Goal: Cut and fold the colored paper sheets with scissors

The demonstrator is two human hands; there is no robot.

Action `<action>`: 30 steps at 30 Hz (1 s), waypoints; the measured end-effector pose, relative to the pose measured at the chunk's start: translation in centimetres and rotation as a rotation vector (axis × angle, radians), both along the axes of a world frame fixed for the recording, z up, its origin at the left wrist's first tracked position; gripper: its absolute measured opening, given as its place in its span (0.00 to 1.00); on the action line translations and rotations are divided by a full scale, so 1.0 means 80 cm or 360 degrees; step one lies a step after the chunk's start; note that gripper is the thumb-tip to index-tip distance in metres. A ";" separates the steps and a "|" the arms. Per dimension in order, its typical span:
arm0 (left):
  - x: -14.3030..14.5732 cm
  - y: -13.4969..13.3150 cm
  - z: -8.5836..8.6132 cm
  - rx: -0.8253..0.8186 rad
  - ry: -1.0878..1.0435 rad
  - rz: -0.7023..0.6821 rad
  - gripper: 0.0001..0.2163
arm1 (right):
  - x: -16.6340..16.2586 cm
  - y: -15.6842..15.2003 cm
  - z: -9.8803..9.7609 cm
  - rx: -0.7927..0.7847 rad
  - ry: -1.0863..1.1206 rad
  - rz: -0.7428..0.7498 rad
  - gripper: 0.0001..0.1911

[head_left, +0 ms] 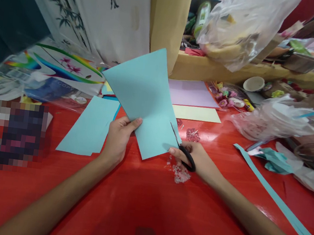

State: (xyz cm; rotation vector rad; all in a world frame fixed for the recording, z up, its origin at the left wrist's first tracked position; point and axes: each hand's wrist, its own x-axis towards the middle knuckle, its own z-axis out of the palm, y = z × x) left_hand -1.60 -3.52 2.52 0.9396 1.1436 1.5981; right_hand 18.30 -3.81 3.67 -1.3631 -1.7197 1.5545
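A light blue sheet of paper (145, 93) is held up at a tilt above the red table. My left hand (120, 135) pinches its lower left edge, thumb on the near face. In my right hand (193, 159) are black-handled scissors (188, 158), with fingers through the loops. Their blades lie at the sheet's lower right edge, and a narrow strip stands partly apart from the sheet there. Behind my left hand, another light blue sheet (89, 124) lies on the table. A long light blue strip (276, 195) rests to the right of my right arm.
Lilac paper (192, 92) and a pale yellow strip (196, 114) lie at the back. Plastic-wrapped cups (284, 115) and crumpled blue paper (278, 161) crowd the right side. A clear plastic bag (244, 28) hangs over the shelf. At left is a blurred dark item (19, 138).
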 end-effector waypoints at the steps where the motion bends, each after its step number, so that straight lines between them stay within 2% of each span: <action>1: 0.000 0.000 -0.001 0.0000 0.0001 -0.0008 0.05 | 0.000 0.000 0.000 0.0000 0.0003 -0.0008 0.18; 10: 0.001 -0.001 -0.003 -0.0030 0.0017 -0.0023 0.06 | 0.001 0.002 -0.001 0.0088 -0.0075 -0.0034 0.20; 30: 0.002 -0.004 -0.003 -0.0054 0.0104 -0.0098 0.06 | 0.003 0.003 -0.002 0.0085 -0.0034 -0.0055 0.21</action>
